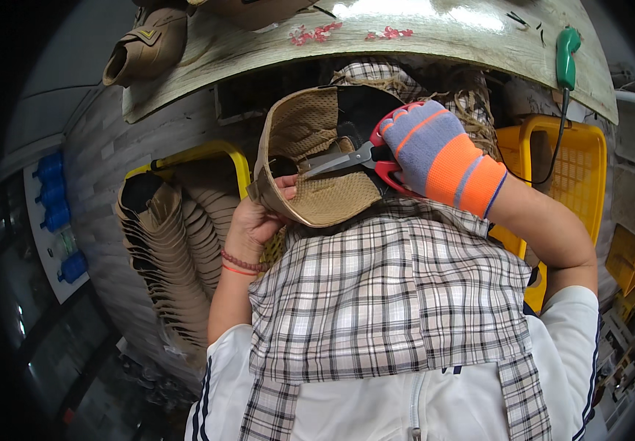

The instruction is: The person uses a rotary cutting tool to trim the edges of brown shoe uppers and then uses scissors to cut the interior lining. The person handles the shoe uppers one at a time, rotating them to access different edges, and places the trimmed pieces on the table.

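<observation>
A tan shoe upper (336, 203), with ribbed mesh lining and a dark opening, is held over my lap. My bare left hand (262, 213) grips its lower left edge, the thumb or a finger showing at the inside. In my right hand (435, 151), gloved in grey and orange knit, is a pair of scissors (363, 154) with red handles. The fingers are closed round those handles. Its metal blades point left into the hollow of the upper, their tips close to my left fingers. Whether the blades touch any thread cannot be made out.
Ahead stands a pale wooden table (405, 45) bearing red scraps (316, 34), a tan shoe upper (148, 45) and a corded green hand tool (567, 59). Stacked tan uppers (174, 250) fill the left side beside a yellow frame (207, 151). A yellow basket (580, 165) is at right.
</observation>
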### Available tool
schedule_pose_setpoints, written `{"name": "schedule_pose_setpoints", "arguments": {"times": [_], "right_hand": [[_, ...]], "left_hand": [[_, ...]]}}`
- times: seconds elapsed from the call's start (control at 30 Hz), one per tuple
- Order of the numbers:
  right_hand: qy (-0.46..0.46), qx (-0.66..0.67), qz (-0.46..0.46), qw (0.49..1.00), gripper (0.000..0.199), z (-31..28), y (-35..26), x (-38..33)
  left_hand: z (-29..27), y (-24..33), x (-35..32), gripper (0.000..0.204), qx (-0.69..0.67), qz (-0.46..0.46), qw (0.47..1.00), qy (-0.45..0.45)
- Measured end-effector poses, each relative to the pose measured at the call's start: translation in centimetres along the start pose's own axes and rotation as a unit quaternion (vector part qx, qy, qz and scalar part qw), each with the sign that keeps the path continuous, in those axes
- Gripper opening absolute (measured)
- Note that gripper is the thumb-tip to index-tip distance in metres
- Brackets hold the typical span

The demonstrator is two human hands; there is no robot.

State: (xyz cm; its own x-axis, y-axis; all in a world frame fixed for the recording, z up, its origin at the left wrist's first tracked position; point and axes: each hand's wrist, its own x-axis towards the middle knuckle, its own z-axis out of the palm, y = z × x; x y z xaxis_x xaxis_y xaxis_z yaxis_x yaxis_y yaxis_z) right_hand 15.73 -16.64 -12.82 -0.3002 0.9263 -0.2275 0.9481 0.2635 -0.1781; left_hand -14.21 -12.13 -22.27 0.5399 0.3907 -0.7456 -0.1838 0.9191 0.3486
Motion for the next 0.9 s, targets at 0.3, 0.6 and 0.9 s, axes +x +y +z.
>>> {"name": "schedule_pose_setpoints", "arguments": {"times": [0.3,0.6,0.9], "right_hand": [[-0.031,-0.031,-0.031,0.999,0.026,1.0,-0.7,1.4],[-0.149,-0.026,-0.018,0.988,0.031,-0.7,-1.3,1.7],[-0.124,0.084,0.072,0.986,0.074,0.3,2.7,-1.1]], "left_hand": [[0.8,0.2,-0.4,0.031,0.004,-0.003,0.999,0.044],[0.7,0.2,-0.3,0.029,0.012,0.003,0.998,0.067],[1.2,-0.2,-0.8,0.033,0.012,0.025,0.999,0.018]]}}
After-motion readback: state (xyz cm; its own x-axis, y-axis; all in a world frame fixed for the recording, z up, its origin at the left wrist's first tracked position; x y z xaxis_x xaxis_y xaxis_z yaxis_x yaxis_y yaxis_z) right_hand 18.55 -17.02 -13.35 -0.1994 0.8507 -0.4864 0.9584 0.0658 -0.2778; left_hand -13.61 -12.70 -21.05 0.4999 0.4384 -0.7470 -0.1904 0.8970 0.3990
